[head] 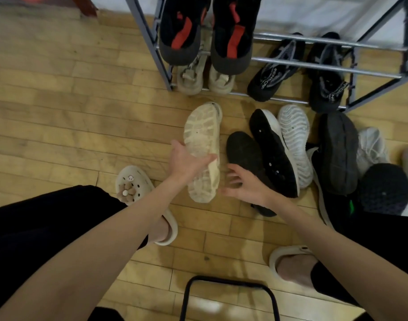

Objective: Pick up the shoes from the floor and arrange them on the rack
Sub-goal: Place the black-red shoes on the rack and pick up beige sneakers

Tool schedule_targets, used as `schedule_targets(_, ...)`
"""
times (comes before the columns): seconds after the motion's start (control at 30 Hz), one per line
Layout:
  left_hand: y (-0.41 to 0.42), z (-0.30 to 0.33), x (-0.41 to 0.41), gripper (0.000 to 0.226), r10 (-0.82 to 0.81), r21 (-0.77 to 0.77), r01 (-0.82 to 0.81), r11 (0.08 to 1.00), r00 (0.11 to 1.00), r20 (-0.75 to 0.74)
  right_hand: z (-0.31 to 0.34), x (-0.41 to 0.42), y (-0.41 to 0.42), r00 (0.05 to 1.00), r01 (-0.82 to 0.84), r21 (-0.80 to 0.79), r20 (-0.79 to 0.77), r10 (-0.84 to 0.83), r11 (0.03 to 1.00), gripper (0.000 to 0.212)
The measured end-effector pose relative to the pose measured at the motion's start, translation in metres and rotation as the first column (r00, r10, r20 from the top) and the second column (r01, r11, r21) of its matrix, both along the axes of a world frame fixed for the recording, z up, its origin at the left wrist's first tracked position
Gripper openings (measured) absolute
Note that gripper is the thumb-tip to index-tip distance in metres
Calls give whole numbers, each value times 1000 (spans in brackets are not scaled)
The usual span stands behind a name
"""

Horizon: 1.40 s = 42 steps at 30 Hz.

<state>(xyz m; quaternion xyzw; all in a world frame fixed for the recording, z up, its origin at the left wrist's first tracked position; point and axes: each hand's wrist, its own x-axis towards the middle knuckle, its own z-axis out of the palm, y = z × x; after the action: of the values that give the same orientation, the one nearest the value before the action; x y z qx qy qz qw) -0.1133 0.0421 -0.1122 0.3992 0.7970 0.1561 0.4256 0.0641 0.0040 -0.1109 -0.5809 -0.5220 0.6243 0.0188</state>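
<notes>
A beige shoe (203,133) lies sole-up on the wooden floor in front of the rack. My left hand (186,162) grips it around the middle of the sole. My right hand (244,185) hovers open beside its heel, fingers spread, over a black sole-up shoe (242,149). To the right lie a black-soled white shoe (273,151), a white ribbed sole (295,135) and a dark grey sole (337,149). The metal rack (314,63) holds black-and-red shoes (205,31) above, beige shoes (205,77) and black knit shoes (297,70) below.
More shoes pile at the far right: a white sneaker (370,147) and a dark mesh shoe (383,188). My feet wear cream clogs (135,186) on the floor. A black metal stool frame (228,295) stands at the bottom centre.
</notes>
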Motion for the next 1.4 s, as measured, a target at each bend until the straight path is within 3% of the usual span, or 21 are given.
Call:
schedule_targets(0.1,7,10,20,93,56,26,-59,998,991,125,9,-8,0,964,204,-68,-158,-212,977,76)
schedule_targets(0.2,14,10,29,84,17,64,-29,998,983,184,14,-4,2,914,364,15,-198,-354,931,64)
schedule_targets(0.3,19,-7,22,56,5,100,-37,994,953,301,11,13,6,869,467,17,-196,-455,884,61)
schedule_targets(0.33,20,-15,18,49,7,103,-33,994,970,243,10,20,6,857,487,-3,-191,-479,873,60)
schedule_targets(0.4,18,-33,7,53,-75,48,77,996,996,-48,9,34,7,836,516,-43,-191,-514,856,60)
schedule_targets(0.43,15,-41,3,66,-154,-40,149,988,970,-189,9,39,6,827,526,-62,-194,-527,848,59)
schedule_targets(0.5,7,-51,0,99,-291,-217,230,949,902,-319,9,46,5,812,537,-109,-201,-548,836,59)
schedule_targets(0.63,-3,-71,11,119,-310,-240,232,943,874,-374,4,53,1,790,522,-253,-216,-574,814,56)
schedule_targets(0.73,-3,-74,15,111,-233,-186,169,968,879,-416,5,56,-4,786,491,-318,-240,-570,811,57)
schedule_targets(0.87,-2,-60,8,105,-178,-145,132,981,909,-378,11,61,-4,797,485,-278,-250,-549,830,56)
schedule_targets(1.03,1,-7,2,111,-13,196,77,978,952,-304,24,69,-2,814,507,-148,-241,-528,849,55)
schedule_targets(1.2,27,48,-4,76,60,450,152,880,904,-424,36,79,-4,814,521,-73,-259,-520,851,65)
schedule_targets(1.3,34,76,-9,66,58,429,156,890,893,-446,43,79,-5,793,536,-72,-299,-530,841,63)
schedule_targets(1.4,45,90,-25,74,-27,171,112,979,900,-436,48,77,-3,791,513,-85,-340,-509,854,62)
